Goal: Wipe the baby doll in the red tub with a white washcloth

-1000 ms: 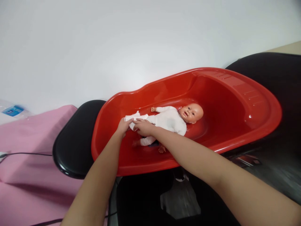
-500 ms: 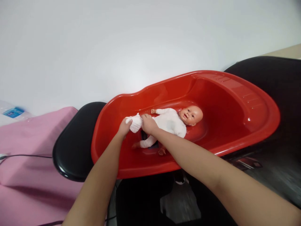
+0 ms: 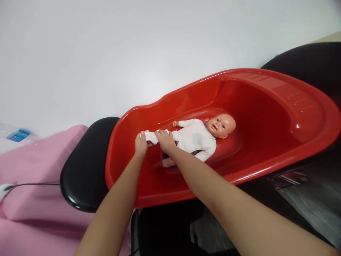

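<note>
A baby doll [image 3: 195, 137] in a white outfit lies on its back in a red baby bathtub [image 3: 269, 106], its head towards the right. Above its legs, a white cloth [image 3: 151, 137] is stretched between my two hands. My left hand [image 3: 141, 144] is closed around the cloth's left end. The other end is in my right hand [image 3: 165, 141], whose fingers are wrapped over it close to the doll's leg. My right hand and forearm hide part of the doll's lower body.
Black chairs stand under the tub, with one rounded black seat [image 3: 85, 167] at its left end. Pink fabric [image 3: 45, 163] covers the left side, crossed by a dark cable [image 3: 37, 184]. A plastic bottle [image 3: 18, 135] lies behind it. A white wall [image 3: 133, 49] runs behind the tub.
The bunched cloth is now pulled into a narrower strip between my hands, which remain close together. My view has shifted slightly, so the tub's right end appears larger.
</note>
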Tool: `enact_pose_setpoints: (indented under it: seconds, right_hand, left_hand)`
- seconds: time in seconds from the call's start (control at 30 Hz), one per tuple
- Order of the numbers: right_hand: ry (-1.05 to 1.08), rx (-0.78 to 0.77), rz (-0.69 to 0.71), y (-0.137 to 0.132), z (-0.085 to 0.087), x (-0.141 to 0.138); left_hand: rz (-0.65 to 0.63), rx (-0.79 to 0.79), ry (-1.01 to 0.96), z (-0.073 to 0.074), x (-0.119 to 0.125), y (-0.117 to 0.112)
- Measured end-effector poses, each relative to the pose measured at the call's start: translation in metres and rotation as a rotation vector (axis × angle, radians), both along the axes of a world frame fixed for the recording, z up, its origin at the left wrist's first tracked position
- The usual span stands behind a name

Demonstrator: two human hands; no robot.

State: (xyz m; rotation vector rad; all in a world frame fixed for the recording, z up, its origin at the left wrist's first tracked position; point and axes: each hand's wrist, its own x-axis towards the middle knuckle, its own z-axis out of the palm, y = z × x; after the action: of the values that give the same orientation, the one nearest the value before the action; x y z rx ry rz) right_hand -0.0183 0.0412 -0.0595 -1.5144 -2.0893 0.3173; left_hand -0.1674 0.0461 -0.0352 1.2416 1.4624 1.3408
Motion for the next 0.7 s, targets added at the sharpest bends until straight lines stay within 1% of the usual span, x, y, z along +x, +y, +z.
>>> enact_pose_setpoints:
  seconds: [0.1, 0.2, 0.3, 0.4, 0.47, 0.57, 0.63, 0.7]
  right_hand:
    - [-0.046, -0.007, 0.001, 0.000, -0.003, 0.010]
    - [-0.050, -0.024, -0.013, 0.005, 0.000, 0.022]
    - [-0.029, -0.050, -0.102, 0.012, 0.003, 0.027]
    - [-0.010, -0.130, -0.216, 0.016, 0.002, 0.029]
    - [0.005, -0.180, -0.250, 0.017, 0.001, 0.030]
    - [0.039, -0.220, -0.259, 0.018, -0.001, 0.031]
    - [0.054, -0.228, -0.247, 0.019, -0.002, 0.031]
    - [0.053, -0.218, -0.224, 0.019, -0.004, 0.030]
  left_hand:
    - [0.034, -0.069, -0.065, 0.001, 0.003, 0.000]
    - [0.042, -0.048, -0.127, 0.004, 0.003, 0.002]
    - [0.023, 0.007, -0.162, 0.006, 0.003, 0.002]
    - [0.027, 0.042, -0.167, 0.008, 0.002, 0.001]
    - [0.036, 0.043, -0.169, 0.010, 0.001, 0.001]
    - [0.041, 0.043, -0.222, 0.014, -0.001, 0.001]
    - [0.000, 0.047, -0.298, 0.018, -0.001, -0.001]
    - [-0.074, 0.055, -0.373, 0.021, 0.000, -0.002]
